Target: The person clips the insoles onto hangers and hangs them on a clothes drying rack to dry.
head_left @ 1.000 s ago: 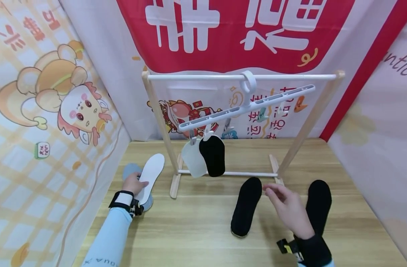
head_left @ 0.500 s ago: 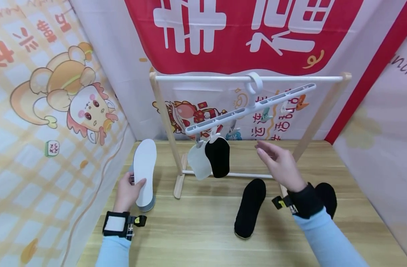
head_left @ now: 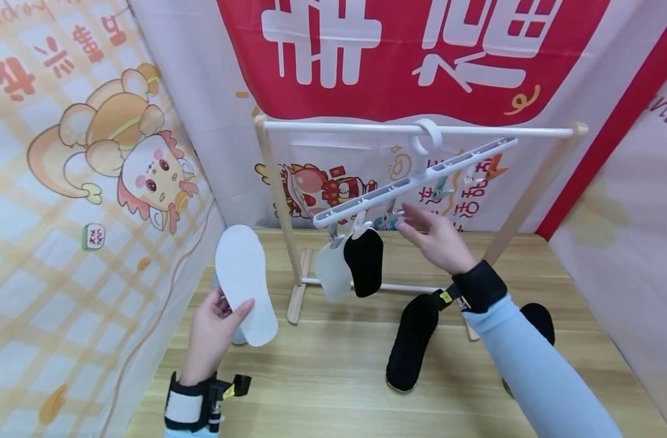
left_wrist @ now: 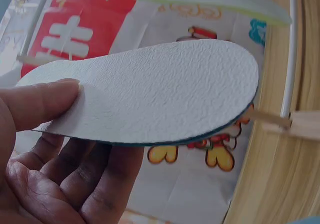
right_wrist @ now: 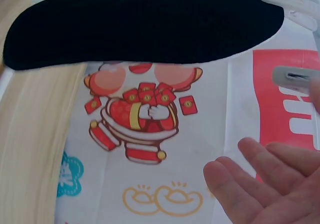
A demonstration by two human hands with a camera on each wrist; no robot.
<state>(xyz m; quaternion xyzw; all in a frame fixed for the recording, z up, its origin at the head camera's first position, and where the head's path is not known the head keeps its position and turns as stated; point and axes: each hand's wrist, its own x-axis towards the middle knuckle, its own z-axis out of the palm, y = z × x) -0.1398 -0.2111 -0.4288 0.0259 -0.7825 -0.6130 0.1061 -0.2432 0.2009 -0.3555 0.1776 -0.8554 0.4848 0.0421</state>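
Observation:
A white insole (head_left: 245,280) is gripped by my left hand (head_left: 210,331), thumb on its upper face and fingers beneath. In the left wrist view its textured white face and thin dark edge show. My right hand (head_left: 437,240) is beside a grey clip (right_wrist: 292,77) under the white hanger (head_left: 415,182); its fingers are extended and hold nothing. Whether the thumb touches the clip cannot be made out. To the left of that hand, a black insole (head_left: 364,263) and a pale insole (head_left: 333,271) hang from clips.
The hanger hooks over the rack's white top rod (head_left: 338,127). Two black insoles lie on the wooden table, one (head_left: 412,344) in front of the rack, another (head_left: 538,322) partly behind my right sleeve. A grey-blue insole (head_left: 239,336) shows under my left hand's insole. Printed cloth surrounds the table.
My left hand has lifted the white insole off the grey-blue one and tilted it. My right hand has moved from beside the black insole on the table up and left to the hanger's clips.

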